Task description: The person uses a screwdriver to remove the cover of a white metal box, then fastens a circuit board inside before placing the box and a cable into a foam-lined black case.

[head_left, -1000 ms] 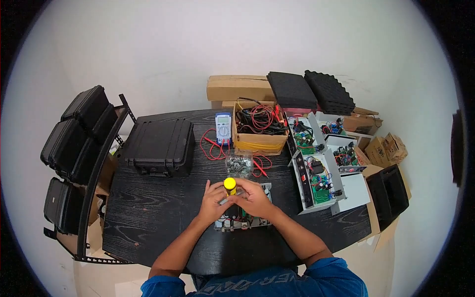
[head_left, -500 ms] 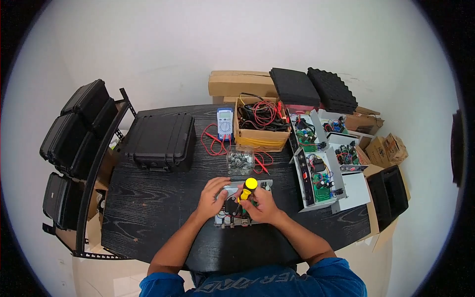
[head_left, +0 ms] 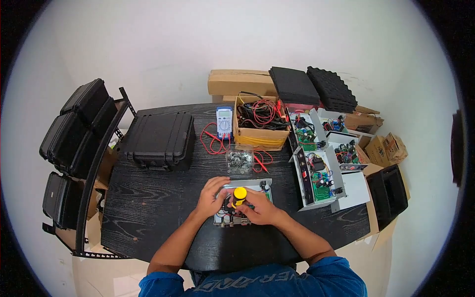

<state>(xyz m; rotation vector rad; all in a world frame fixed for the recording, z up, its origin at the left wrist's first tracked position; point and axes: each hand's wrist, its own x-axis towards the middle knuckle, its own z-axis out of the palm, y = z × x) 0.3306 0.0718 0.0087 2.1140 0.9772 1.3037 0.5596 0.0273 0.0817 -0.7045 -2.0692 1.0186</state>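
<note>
A yellow and black screwdriver (head_left: 239, 195) stands nearly upright in my right hand (head_left: 260, 207), its fingers closed around the handle. Its tip is hidden below the handle and hand. Beneath it lies an open grey metal case (head_left: 241, 183) with wires, dark parts and a green board inside. My left hand (head_left: 211, 199) grips the left side of this case, thumb inward and fingers along the back corner. Just behind the case sits a clear plastic box of small metal screws (head_left: 240, 162).
Behind stand a blue multimeter (head_left: 224, 123) with red leads and a cardboard box of cables (head_left: 260, 138). A black hard case (head_left: 158, 141) is at left, beside a rack of similar cases (head_left: 74, 138). Several open metal units (head_left: 319, 180) with circuit boards line the right.
My right hand and the screwdriver have shifted left and slightly toward me over the case, and the handle now looks more upright. My left hand has hardly moved.
</note>
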